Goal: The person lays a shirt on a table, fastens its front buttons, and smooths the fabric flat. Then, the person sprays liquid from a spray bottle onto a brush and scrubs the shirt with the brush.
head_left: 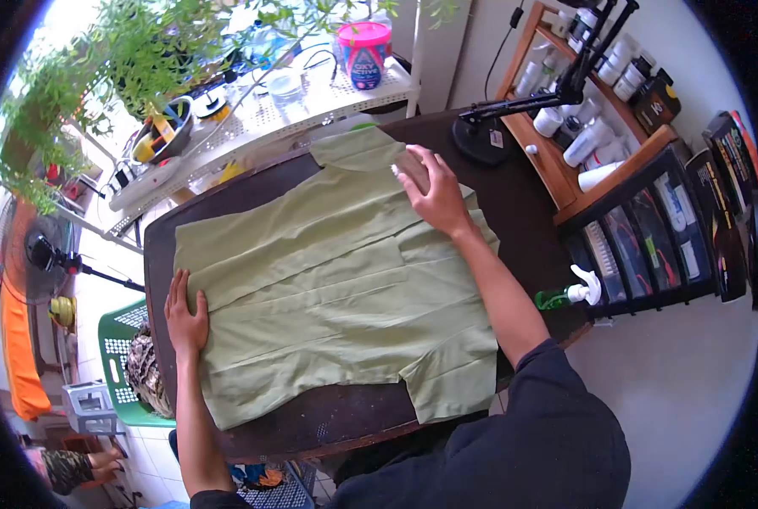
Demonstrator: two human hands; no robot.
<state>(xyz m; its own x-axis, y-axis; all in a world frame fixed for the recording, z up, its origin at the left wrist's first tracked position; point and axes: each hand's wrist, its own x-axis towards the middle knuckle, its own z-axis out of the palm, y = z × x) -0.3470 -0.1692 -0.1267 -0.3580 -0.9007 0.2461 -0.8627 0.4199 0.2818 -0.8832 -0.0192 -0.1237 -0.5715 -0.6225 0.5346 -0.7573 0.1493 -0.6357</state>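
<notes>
A light green short-sleeved shirt (pixel 311 288) lies spread over a dark table (pixel 328 416), its hem to the left and its collar end to the right. My left hand (pixel 186 316) rests flat on the table's left side at the shirt's hem, fingers apart. Near the shirt's upper right, by the sleeve at the far side, my right hand (pixel 436 193) is on the fabric with its fingers bent around something brownish, too unclear to name. A small white spot shows at its fingertips.
A spray bottle (pixel 570 293) and a black lamp base (pixel 479 140) are at the right. Behind stands a white shelf (pixel 311 106) with a pink tub (pixel 364 55). Drawers (pixel 642 246) stand right; a green basket (pixel 120 365) is left. Another person's legs show lower left.
</notes>
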